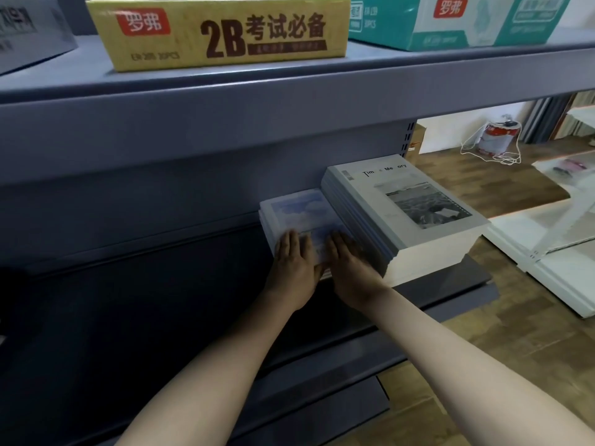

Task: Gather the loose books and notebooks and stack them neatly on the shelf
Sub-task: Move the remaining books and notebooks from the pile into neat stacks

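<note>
Both hands lie flat, palms down and fingers together, on a low stack of blue-covered notebooks (pixel 302 217) sitting on the dark grey shelf (pixel 161 284). The left hand (pixel 294 268) presses the near left part of the top cover, and the right hand (pixel 349 268) presses the near right part, its fingers just beside the neighbouring pile; neither hand grips anything. The notebooks lie flat, their long axis running from the shelf's front edge back toward the rear panel, tilted slightly leftward. Touching their right side stands a taller stack of grey books (pixel 405 217), the top cover showing a black-and-white photograph, set on the same axis at the shelf's right end. On the upper shelf (pixel 289 91) rest a yellow 2B box (pixel 219 32) and a teal box (pixel 450 20).
</note>
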The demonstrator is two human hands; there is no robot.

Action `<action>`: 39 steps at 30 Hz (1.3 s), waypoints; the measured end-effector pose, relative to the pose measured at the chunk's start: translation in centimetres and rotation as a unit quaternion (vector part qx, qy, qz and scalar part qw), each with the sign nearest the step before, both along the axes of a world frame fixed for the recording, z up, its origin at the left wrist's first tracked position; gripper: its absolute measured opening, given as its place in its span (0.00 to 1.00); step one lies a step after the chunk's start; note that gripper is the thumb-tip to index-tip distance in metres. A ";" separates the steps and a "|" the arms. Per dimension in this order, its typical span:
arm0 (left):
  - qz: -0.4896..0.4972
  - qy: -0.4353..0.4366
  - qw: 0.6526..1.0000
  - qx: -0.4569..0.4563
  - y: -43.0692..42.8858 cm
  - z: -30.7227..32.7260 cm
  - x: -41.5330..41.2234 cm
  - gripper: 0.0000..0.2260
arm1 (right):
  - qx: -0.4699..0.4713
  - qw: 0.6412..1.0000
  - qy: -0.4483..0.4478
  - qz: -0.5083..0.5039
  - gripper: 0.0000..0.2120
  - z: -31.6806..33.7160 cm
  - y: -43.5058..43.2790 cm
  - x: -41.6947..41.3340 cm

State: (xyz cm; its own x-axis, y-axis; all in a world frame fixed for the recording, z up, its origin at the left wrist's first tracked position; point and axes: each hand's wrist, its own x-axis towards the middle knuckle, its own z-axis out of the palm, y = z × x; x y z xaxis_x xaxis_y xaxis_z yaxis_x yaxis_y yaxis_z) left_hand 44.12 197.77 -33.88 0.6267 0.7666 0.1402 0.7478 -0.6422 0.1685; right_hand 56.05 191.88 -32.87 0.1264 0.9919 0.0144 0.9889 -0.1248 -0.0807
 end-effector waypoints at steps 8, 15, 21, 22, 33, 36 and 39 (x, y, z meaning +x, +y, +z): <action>-0.025 0.023 0.999 0.034 0.1 -0.3 -0.2 0.26 | 0.004 1.000 0.008 -0.022 0.27 -0.2 0.2 -0.5; -0.036 0.014 0.999 0.030 0.3 -0.7 -0.3 0.24 | 0.035 0.998 0.049 -0.014 0.28 -0.6 0.3 -0.5; -0.038 0.050 0.998 -0.026 0.6 0.4 -0.3 0.27 | 0.003 1.000 0.030 -0.006 0.30 0.2 0.3 -0.3; -0.039 0.062 0.996 -0.046 0.4 0.9 -0.5 0.28 | -0.003 0.999 0.036 -0.006 0.31 0.6 0.2 -0.4; 0.096 0.120 0.988 -0.005 -2.0 3.7 -14.8 0.33 | 0.015 0.993 -0.001 0.119 0.30 4.2 -1.0 -11.1; 0.143 0.128 0.981 0.019 -1.8 5.4 -20.4 0.33 | 0.056 0.985 0.019 0.161 0.26 5.5 0.2 -16.0; 0.194 0.137 0.971 0.038 -2.2 6.6 -26.1 0.32 | 0.072 0.975 0.030 0.210 0.24 6.1 1.2 -21.3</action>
State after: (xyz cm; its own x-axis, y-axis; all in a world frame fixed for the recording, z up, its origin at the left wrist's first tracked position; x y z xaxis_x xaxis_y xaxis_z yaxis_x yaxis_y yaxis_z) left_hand 17.99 195.54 -27.29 0.3137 0.9466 0.0749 0.9463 -0.3051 -0.1072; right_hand 34.79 193.09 -26.72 -0.2849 0.9447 0.1625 0.9436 0.3062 -0.1260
